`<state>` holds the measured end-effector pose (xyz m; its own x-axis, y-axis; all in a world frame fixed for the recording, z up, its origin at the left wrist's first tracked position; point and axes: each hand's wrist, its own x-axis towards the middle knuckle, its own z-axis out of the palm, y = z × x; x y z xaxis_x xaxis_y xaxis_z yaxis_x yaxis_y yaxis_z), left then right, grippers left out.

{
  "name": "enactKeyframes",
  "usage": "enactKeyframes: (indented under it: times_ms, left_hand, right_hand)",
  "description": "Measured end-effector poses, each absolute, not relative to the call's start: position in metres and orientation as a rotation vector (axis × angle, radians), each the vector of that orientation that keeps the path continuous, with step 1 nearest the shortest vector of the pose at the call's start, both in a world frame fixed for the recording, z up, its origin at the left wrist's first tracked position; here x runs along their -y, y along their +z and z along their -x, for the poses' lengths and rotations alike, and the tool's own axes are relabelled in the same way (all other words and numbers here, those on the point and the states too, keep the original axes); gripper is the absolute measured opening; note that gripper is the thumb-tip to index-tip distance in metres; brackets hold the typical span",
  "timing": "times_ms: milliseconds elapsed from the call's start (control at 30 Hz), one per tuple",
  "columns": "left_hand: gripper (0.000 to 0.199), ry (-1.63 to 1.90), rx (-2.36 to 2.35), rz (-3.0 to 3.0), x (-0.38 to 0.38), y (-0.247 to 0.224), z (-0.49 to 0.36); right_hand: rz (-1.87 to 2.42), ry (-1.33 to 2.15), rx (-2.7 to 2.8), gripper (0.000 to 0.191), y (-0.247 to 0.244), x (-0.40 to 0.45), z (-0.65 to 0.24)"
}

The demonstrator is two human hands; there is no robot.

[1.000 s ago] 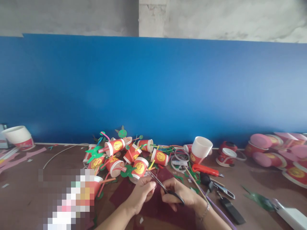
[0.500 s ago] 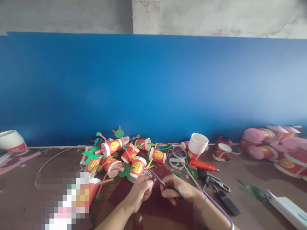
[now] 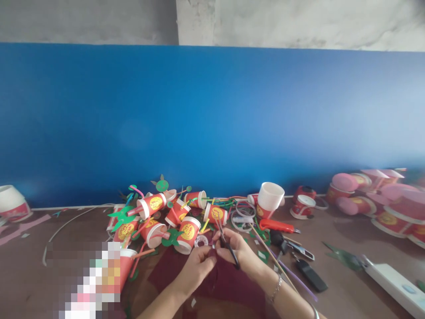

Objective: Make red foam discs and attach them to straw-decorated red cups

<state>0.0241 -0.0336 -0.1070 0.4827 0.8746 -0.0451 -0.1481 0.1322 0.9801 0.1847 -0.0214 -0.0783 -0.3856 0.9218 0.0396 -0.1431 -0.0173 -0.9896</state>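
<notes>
Left hand [image 3: 199,264]: my fingers pinched over the paper [image 3: 234,283]
Right hand [image 3: 239,250]: I grip the scissors [image 3: 222,240], blades pointing away
Tape [image 3: 201,236]: beside a cup [image 3: 188,235]

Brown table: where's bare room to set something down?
Near left, below the pink strip and left of the white cable; near right, between the black fob and the white box. Crowded: the middle, with cups and straws beyond the left hand.
</notes>
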Motion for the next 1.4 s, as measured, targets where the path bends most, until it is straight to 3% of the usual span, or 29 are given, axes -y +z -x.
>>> enactKeyframes:
  times_ms: [233,433,1400]
  left_hand:
    - [0.041,1.113,-0.929,-1.189,0.030,-0.112,-0.024]
    - [0.042,1.224,-0.942,-1.152,0.030,-0.112,-0.021]
    - [0.045,1.215,-0.953,-1.168,0.032,-0.108,-0.021]
  right_hand:
    - [0.912,1.466,1.360,0.032,-0.074,0.023,-0.183]
    - [1.019,1.607,1.638,0.026,-0.081,0.024,-0.187]
    - [1.033,1.628,1.748,0.030,-0.095,0.023,-0.188]
